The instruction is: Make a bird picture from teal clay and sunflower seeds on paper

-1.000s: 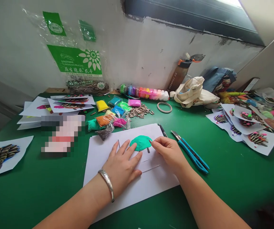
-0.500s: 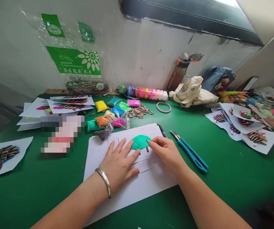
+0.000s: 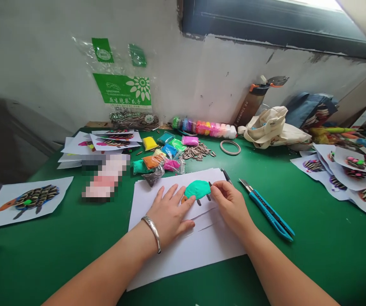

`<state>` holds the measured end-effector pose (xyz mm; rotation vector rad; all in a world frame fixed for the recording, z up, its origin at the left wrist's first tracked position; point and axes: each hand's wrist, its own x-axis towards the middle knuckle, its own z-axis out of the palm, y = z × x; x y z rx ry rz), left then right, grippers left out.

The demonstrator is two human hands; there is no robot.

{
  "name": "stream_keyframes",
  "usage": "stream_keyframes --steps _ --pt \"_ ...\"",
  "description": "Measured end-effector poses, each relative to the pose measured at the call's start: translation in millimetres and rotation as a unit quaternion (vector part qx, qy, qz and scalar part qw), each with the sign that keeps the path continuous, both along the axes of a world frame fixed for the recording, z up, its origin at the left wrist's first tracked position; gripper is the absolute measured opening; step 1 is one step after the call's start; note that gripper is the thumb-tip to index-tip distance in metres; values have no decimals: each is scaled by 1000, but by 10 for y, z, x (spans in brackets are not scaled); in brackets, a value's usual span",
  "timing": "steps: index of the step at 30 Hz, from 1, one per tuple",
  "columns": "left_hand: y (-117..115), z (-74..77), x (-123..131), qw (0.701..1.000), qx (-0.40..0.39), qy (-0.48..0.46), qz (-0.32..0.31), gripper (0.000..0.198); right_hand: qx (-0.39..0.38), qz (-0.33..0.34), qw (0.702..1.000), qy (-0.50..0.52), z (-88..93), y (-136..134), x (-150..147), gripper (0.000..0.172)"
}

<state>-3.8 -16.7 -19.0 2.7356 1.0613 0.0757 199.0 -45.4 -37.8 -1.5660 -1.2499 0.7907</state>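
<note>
Clay [image 3: 198, 188], green and flattened, lies on white paper [image 3: 176, 261] between both hands, brown piece [image 3: 183, 199] at its left end, two dark strips [image 3: 199, 203] below; left hand [image 3: 169, 212] spread flat on paper, gripping nothing, forefinger at the clay's lower edge; right hand [image 3: 230, 205] pinches small dark piece [image 3: 210, 184] between thumb and finger at clay's right edge; blue knife [image 3: 268, 211] on table [image 3: 316, 246] right of paper, coloured packets [image 3: 153, 161] beyond the paper's far edge

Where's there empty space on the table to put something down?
There's bare table right, between the knife and picture pile, and left, between the lone picture and paper. Crowded: behind the paper, with packets and seeds.
</note>
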Motion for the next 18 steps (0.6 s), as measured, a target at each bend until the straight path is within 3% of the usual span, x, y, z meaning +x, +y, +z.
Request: stream_keyframes --steps 6,12,18 --pt "50 84 -56 999 30 15 22 62 -6 29 999 21 -41 -21 -136 19" --pt "116 53 -159 998 52 -12 18 64 -7 51 999 -11 -37 -53 -167 17" --pt "185 -8 -195 999 24 -38 -1 58 -1 68 996 -56 -17 -82 -152 15"
